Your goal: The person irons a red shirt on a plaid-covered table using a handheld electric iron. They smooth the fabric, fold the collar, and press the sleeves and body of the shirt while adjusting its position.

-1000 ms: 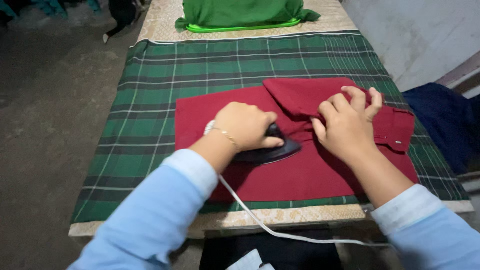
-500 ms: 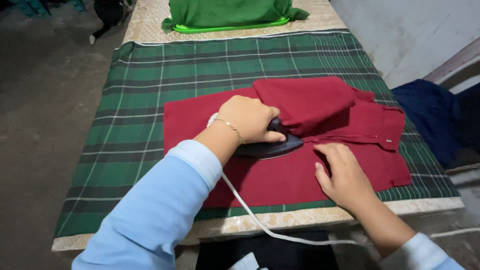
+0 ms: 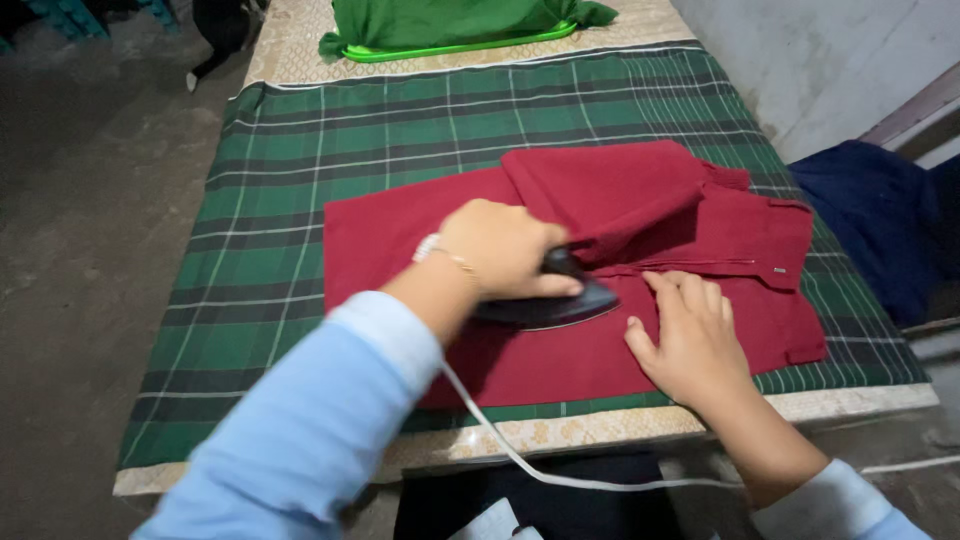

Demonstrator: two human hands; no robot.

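**Iron on the red garment, free hand pinning the cloth**

From my remote seat I see the left hand [image 3: 505, 248] wrapped around the handle of a dark iron [image 3: 560, 300]. The grip is fully closed over the handle, thumb along the near side, so the iron sits flat with its nose pointing right. Its soleplate rests on a red garment [image 3: 420, 225], just below a folded-over flap of the same cloth. A thin bracelet [image 3: 445, 255] circles that wrist.

The right hand [image 3: 690, 340] lies palm down on the garment, just to the right of the iron's nose and apart from it. Its fingers are spread and flat; it holds nothing and only presses the fabric. I judge that it is placed there to keep the cloth taut and smooth ahead of the iron.

The garment is spread in the middle of a green plaid cloth [image 3: 290, 200] that pads the table [image 3: 600, 428], whose pale patterned edge shows along the near side. A white cord [image 3: 500, 440] runs from the iron's heel down over that near edge, looping clear of the working area.

At the far end stands a green tray [image 3: 450, 47] heaped with green fabric [image 3: 450, 18]. A dark blue cloth [image 3: 865, 220] hangs off to the right of the table.
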